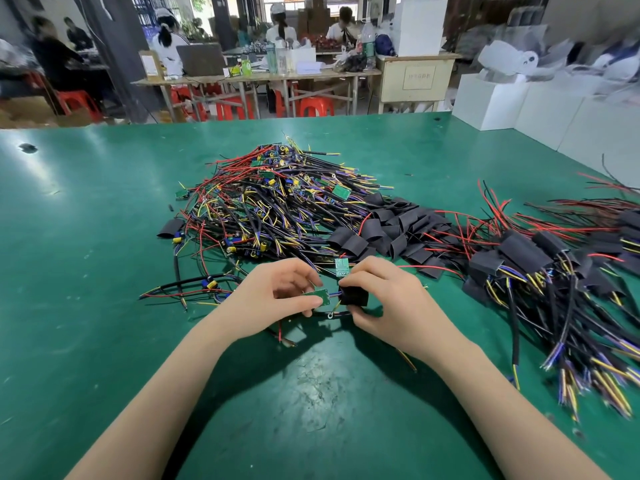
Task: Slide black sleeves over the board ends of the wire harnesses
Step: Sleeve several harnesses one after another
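Low in the middle of the frame, the left hand point(277, 299) has its fingers curled, pinching a small green board point(317, 296) between thumb and fingertips. The board lies roughly flat, its far end pointing right, with short wires running from it toward a black sleeve point(354, 296). Just right of it, the right hand point(384, 303) grips that sleeve, fingers curled over its top and thumb beneath. Sleeve and board are close together, but the board end is still outside the sleeve. A thin black lead with a ring terminal passes just under both hands.

All this sits over the green bench point(104, 237). Above the hands, at center frame, lies a tangled heap of unsleeved harnesses point(273, 199) with red, black, yellow and purple wires. To its right is a pile of loose sleeves point(398, 230), and at the right edge a stack of sleeved harnesses point(540, 261).
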{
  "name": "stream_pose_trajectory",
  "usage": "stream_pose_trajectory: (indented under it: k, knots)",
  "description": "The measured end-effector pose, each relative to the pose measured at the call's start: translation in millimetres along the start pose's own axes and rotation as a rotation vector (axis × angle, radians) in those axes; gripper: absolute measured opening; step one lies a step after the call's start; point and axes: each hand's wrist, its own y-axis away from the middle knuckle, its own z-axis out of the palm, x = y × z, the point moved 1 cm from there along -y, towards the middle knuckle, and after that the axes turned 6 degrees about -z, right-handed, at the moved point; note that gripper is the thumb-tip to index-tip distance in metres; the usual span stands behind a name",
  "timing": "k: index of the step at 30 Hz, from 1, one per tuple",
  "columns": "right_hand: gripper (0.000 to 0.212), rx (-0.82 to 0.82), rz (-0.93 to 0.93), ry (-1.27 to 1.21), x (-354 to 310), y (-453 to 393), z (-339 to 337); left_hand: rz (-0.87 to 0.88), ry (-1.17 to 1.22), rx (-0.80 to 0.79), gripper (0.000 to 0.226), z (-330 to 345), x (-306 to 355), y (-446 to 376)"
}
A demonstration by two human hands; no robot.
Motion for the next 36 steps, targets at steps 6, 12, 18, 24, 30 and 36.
stream_pose_trajectory:
  k: [6,12,18,24,30,36]
  knots:
    - [0.024,0.067,-0.042,-0.055,-2,-1,0,-0.019,0.121,-0.025,0.014,6,3,0]
    - [0.024,0.096,-0.038,-0.102,-4,-1,-3,0.000,0.150,-0.029,0.009,8,4,1]
    - [0.025,0.123,-0.017,-0.113,-7,0,-5,0.023,0.089,0.005,0.010,9,5,0]
    - [0.026,0.164,0.048,-0.135,-11,0,-4,0.095,0.045,0.012,0.025,9,5,2]
    - [0.030,0.195,0.047,-0.167,-12,0,-6,0.187,-0.121,0.149,0.024,10,6,1]
    - [0.034,0.188,0.014,-0.188,-7,1,-9,0.238,-0.203,0.210,0.028,6,7,3]
